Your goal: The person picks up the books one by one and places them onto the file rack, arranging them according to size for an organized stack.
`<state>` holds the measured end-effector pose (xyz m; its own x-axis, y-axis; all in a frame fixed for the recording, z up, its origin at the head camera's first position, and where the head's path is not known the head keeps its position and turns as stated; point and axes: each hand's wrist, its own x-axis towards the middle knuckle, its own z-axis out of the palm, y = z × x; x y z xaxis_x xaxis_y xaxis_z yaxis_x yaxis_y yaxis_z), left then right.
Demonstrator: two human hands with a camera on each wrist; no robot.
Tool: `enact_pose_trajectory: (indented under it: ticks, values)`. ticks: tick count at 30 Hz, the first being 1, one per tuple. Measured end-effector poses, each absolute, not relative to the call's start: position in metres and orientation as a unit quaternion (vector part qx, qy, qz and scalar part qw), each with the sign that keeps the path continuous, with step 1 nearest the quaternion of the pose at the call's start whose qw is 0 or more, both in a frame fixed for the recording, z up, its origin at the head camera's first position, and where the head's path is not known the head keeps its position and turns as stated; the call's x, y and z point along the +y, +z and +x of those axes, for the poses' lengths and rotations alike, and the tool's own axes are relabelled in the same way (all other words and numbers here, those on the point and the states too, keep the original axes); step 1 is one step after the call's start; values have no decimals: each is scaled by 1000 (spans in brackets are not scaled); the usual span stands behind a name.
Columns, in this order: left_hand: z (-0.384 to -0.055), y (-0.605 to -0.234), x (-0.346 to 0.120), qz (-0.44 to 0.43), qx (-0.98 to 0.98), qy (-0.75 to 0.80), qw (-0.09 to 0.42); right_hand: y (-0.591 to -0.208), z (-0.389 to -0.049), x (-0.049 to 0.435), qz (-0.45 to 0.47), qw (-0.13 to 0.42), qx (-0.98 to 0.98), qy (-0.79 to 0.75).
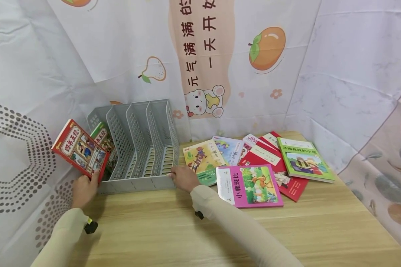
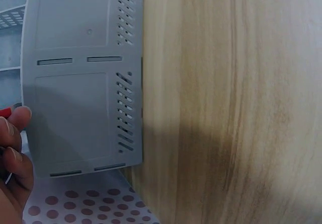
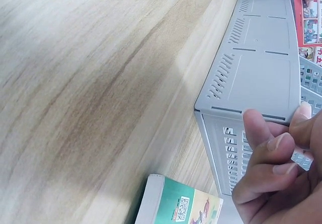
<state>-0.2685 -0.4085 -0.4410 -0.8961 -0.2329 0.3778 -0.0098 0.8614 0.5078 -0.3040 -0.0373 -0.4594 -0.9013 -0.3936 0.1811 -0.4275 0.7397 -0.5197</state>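
A red-covered book (image 1: 83,150) tilts over the left end of a grey plastic file rack (image 1: 133,183). My left hand (image 1: 84,187) grips that book by its lower edge; the left wrist view shows only the fingertips and a sliver of red. In the rack's leftmost slot stands a green-edged book (image 1: 104,139), partly hidden behind the red one. At the rack's front right corner, my right hand (image 1: 184,178) pinches the edge between thumb and fingers, as the right wrist view (image 3: 276,168) also shows.
Right of the rack lie a yellow book (image 1: 202,157), a light blue book (image 1: 228,148), a pink book (image 1: 254,185), a red book (image 1: 292,187) and a green book (image 1: 305,159), some overlapping. Patterned cloth (image 1: 127,48) hangs behind the wooden table (image 1: 153,230).
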Motion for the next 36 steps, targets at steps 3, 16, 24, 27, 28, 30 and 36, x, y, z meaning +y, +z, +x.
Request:
enact_pose_trajectory:
  ticks: [3,16,24,27,28,30,36]
  values:
    - [-270,-443,-410,61,-944,-247,211,-461,-304,-37,224,33,-933,280]
    - [-298,-437,-417,27,-968,-194,156,-459,-304,-37,223,21,-935,276]
    - [-312,-426,-415,59,-973,-211,67,-458,-302,-36,222,35,-936,273]
    - [-316,-423,-413,78,-972,-217,47,-457,-302,-34,222,36,-935,273]
    - [-317,-422,-413,85,-971,-219,45,-457,-301,-34,222,34,-935,275]
    - [-317,-421,-412,98,-968,-224,48,-457,-301,-34,224,26,-934,278]
    - [-323,-409,-410,97,-962,-223,124,-458,-301,-37,227,21,-935,270]
